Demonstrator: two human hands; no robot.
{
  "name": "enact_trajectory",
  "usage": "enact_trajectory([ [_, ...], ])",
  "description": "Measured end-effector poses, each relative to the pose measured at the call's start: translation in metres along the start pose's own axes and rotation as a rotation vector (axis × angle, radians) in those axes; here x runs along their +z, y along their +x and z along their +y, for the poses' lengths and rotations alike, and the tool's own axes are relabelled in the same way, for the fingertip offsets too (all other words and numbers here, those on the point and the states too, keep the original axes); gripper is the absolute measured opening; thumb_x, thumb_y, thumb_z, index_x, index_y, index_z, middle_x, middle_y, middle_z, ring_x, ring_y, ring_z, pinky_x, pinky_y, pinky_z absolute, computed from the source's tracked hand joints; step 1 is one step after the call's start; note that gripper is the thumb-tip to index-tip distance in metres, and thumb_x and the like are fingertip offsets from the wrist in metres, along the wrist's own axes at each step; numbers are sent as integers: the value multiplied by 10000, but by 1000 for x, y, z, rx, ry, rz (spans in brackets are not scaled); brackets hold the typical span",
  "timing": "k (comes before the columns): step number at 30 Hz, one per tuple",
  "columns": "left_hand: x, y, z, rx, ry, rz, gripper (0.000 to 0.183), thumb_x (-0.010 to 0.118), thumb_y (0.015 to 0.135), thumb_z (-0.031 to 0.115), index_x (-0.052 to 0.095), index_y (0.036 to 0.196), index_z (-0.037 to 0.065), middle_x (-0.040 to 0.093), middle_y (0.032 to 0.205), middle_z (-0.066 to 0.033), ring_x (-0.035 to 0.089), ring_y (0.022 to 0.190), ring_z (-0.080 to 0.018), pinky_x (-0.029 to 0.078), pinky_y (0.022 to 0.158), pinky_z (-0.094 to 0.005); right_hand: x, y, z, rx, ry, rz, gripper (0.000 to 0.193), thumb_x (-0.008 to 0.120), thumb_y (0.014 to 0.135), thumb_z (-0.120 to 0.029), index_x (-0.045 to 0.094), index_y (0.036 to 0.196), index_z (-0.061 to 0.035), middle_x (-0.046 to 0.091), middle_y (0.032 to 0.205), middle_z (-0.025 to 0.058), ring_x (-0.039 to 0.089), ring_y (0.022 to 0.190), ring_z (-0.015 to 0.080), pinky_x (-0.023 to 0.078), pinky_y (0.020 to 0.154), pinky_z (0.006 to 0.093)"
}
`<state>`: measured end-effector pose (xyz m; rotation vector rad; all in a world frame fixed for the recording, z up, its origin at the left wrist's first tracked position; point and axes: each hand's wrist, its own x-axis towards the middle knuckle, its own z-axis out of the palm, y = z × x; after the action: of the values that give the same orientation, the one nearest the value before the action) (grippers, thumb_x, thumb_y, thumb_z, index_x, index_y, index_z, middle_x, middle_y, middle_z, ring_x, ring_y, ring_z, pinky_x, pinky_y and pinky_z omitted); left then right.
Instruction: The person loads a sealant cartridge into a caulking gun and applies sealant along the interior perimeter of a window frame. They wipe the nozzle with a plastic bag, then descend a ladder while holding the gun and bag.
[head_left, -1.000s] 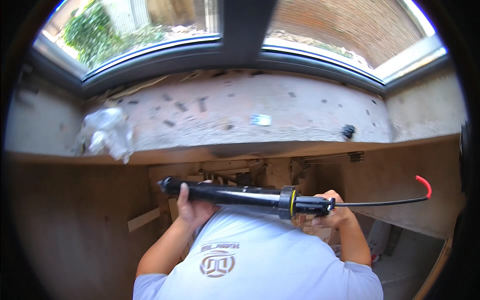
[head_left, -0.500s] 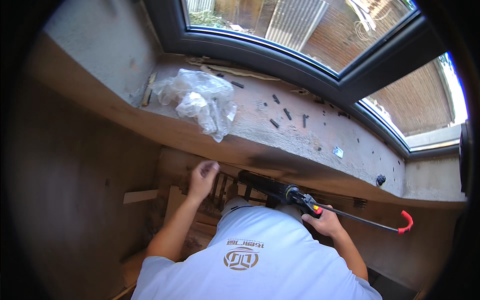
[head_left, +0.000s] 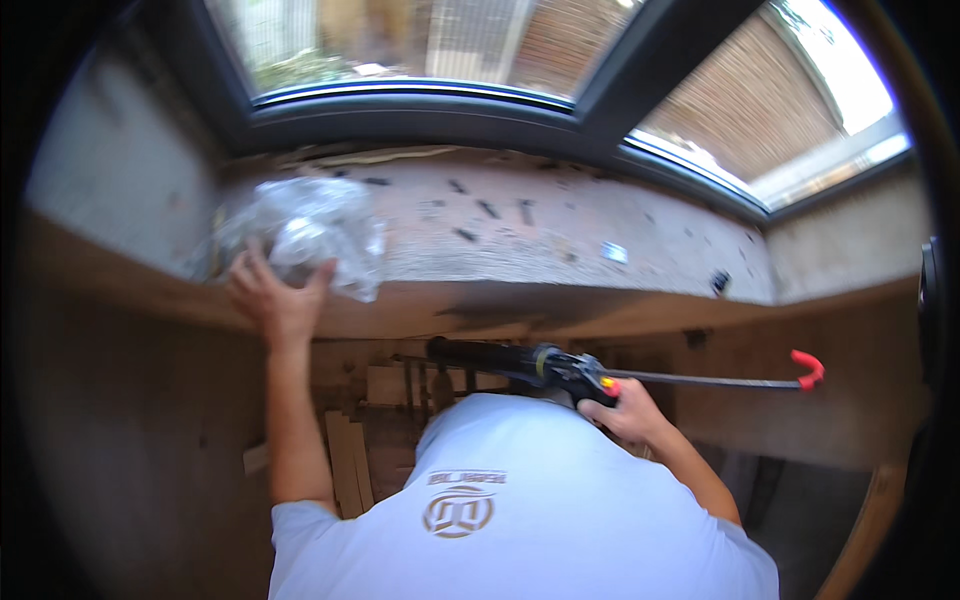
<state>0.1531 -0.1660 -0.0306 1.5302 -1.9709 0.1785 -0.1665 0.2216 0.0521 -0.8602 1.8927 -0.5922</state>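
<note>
My left hand (head_left: 270,295) reaches up onto the rough grey window ledge (head_left: 560,240) and lies against a crumpled clear plastic bag (head_left: 310,235), fingers spread on its near side. My right hand (head_left: 628,408) grips the handle of a black caulking gun (head_left: 500,358) held level below the ledge. Its long metal rod with a red hooked end (head_left: 808,368) sticks out to the right. The tube's tip points left, above my white shirt.
Small dark scraps and a little white piece (head_left: 614,252) lie scattered on the ledge, with a black bit (head_left: 722,282) near its right end. Dark window frames (head_left: 600,105) stand behind. Wooden offcuts (head_left: 350,460) lie on the floor below, between brown board walls.
My left hand has left the gun's tube and risen to the plastic bag on the ledge. The gun now hangs in my right hand alone. My view has swung left.
</note>
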Motion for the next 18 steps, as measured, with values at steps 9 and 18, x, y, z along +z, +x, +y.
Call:
enact_trajectory([
  [9, 49, 31, -25, 20, -175, -187, 441, 841, 805, 219, 716, 1183, 31, 680, 1144, -138, 577, 1140, -400, 459, 1000, -486, 11, -5, 40, -53, 187, 158, 424, 798, 930, -378, 710, 1056, 16, 718, 884, 62, 592, 837, 117, 520, 801, 320],
  [18, -6, -11, -4, -671, -1375, -31, 377, 771, 940, 95, 642, 1288, 33, 668, 1275, -91, 666, 1131, -230, 563, 935, -389, 7, 21, 40, 136, 130, 60, 385, 808, 917, -343, 725, 991, 25, 686, 804, 44, 584, 769, 108, 511, 736, 303],
])
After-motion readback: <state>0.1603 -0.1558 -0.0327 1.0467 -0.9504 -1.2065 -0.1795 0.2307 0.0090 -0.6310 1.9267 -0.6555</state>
